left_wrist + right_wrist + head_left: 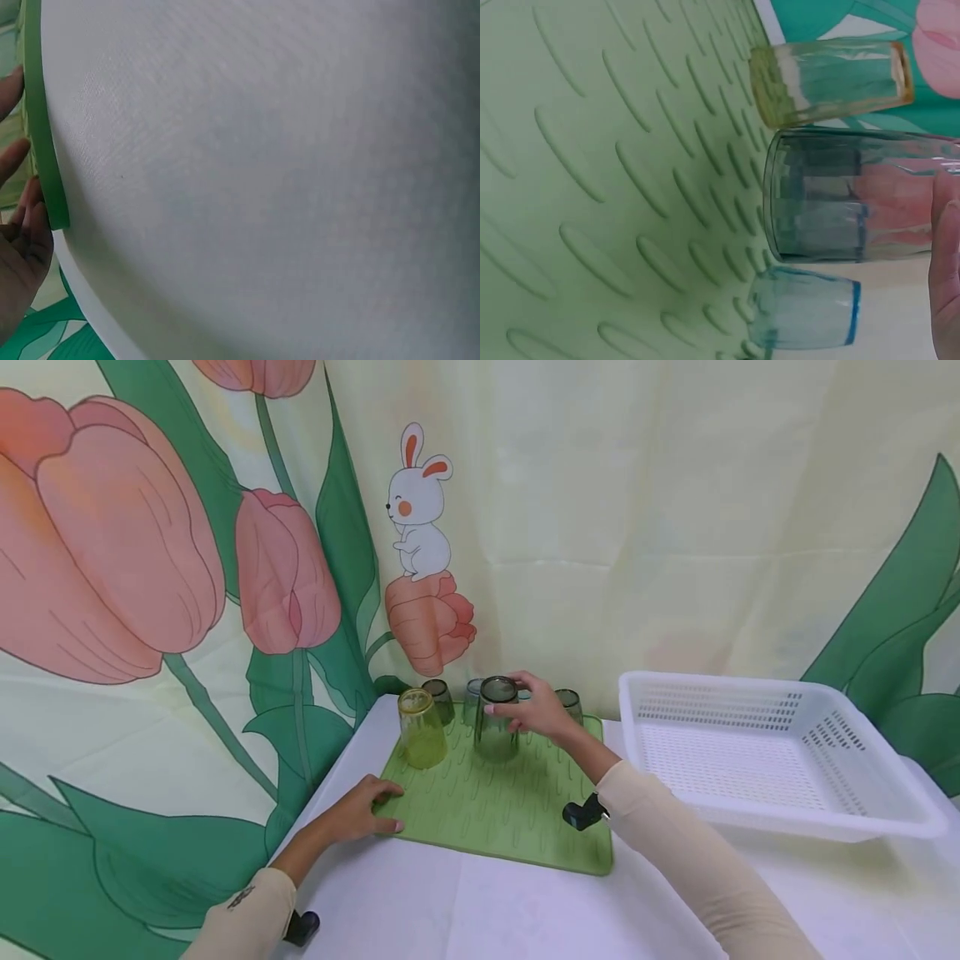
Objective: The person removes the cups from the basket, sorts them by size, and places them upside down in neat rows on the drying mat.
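My right hand [534, 706] grips a tall dark grey glass [497, 735] near its upper end, over the back half of a green ridged mat [480, 810]. Whether the glass touches the mat, I cannot tell. In the right wrist view the grey glass [817, 195] lies between a yellow glass [832, 82] and a blue glass [802, 309]. My left hand [360, 810] rests at the mat's front left corner, thumb and fingers spread on its edge. The left wrist view shows its fingertips [15, 154] against the green edge [45, 142].
Along the mat's back stand a small dark glass [438, 700], a bluish one [472, 702] and another dark one [570, 703], partly behind my right hand. A white perforated basket [720, 768] sits right of the mat. A printed curtain [562, 527] hangs behind the white-covered table [420, 902].
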The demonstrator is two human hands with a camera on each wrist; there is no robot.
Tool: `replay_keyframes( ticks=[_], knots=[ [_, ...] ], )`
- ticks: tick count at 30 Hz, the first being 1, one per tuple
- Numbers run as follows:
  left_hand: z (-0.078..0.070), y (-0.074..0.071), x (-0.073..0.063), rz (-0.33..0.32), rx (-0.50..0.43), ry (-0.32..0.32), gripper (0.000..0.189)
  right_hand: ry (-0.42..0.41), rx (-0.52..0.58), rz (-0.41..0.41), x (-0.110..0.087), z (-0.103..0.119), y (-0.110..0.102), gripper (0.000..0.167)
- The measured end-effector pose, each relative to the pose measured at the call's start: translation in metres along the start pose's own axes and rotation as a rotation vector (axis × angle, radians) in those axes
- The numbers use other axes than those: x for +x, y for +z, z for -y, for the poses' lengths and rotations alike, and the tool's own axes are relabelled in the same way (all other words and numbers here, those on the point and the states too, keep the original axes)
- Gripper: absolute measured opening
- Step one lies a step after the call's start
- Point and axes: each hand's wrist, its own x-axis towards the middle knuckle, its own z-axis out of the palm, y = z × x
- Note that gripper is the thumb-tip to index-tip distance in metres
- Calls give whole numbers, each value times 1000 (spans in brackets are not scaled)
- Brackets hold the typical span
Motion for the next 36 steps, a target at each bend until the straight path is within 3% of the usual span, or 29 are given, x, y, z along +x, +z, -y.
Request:
replay_keyframes(
  ticks=[11,21,27,36],
  knots=[
    [4,4,2,-13,-14,-17,57,66,11,-9,18,-13,16,73],
    [2,3,2,-23,-15,-14,56,107,-70,12,26,-16,28,85],
    [-1,4,1,-26,-10,-12,55,102,-86,35,26,-16,29,85],
    [0,4,2,-29,-9,-29,55,84,-201,38,29,-19,31,87]
  ],
)
